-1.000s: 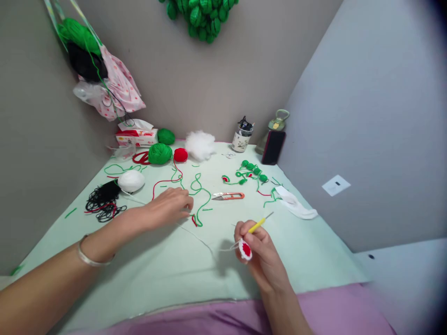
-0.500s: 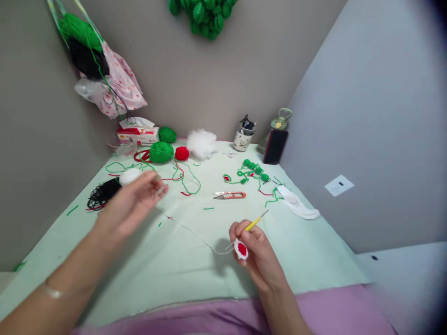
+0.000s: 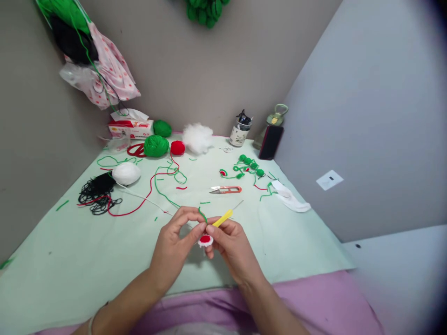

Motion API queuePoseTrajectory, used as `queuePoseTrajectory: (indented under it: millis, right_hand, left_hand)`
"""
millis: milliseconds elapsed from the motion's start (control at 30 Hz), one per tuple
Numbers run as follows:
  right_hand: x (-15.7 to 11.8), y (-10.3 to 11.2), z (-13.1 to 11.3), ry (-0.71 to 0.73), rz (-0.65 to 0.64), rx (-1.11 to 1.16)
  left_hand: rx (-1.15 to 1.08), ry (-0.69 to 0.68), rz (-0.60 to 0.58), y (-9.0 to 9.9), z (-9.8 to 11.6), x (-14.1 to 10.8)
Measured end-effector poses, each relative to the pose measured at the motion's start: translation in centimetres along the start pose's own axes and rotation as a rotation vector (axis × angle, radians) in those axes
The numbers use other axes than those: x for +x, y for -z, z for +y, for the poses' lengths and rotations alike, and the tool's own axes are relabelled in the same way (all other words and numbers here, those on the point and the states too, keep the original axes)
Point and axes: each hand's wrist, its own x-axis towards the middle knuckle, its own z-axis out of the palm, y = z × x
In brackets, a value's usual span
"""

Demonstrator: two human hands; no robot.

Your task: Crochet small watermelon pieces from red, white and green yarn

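Observation:
My two hands meet over the near middle of the table. My left hand (image 3: 176, 239) is closed on a strand of green yarn (image 3: 202, 214), its end poking up above the fingertips. In my right hand (image 3: 232, 244) is a yellow-handled crochet hook (image 3: 223, 218), its metal tip pointing up and to the right. Just under the touching fingertips hangs a small crocheted piece (image 3: 206, 240), red in the centre with a white edge, which the right fingers hold. White yarn (image 3: 148, 199) runs from the white ball (image 3: 126, 173) toward my hands.
Orange-handled thread snips (image 3: 225, 190) lie beyond my hands. Green yarn (image 3: 156, 146), red yarn (image 3: 178, 148), black yarn (image 3: 96, 191) and white stuffing (image 3: 198, 138) sit left and back. Small green crocheted pieces (image 3: 247, 161), a phone (image 3: 271, 142) and a jar (image 3: 240, 132) are at right.
My left hand has come from beside the white ball to my right hand, bringing green yarn. The crocheted piece and hook have shifted left, and the view has tilted slightly.

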Motion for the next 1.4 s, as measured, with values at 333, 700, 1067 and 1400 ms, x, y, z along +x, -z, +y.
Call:
queuePoseTrajectory:
  millis: [333, 700, 1067, 1400]
  right_hand:
    - [-0.2, 0.1, -1.1, -0.027, 0.017, 0.023]
    - [-0.8, 0.8, -1.4, 0.007, -0.052, -0.068]
    - [-1.2, 1.5, -2.0, 0.137, -0.07, -0.061]
    - [-1.3, 1.7, -2.0, 0.313, -0.121, -0.112]
  left_hand:
    - [0.19, -0.161, -0.061, 1.7, 1.1, 0.4]
    - [-0.469, 0.188, -0.297, 0.2, 3.3, 0.3]
    - [0.215, -0.367, -0.092, -0.7, 2.0, 1.6]
    - [-0.619, 0.321, 0.042, -1.3, 3.0, 1.4]
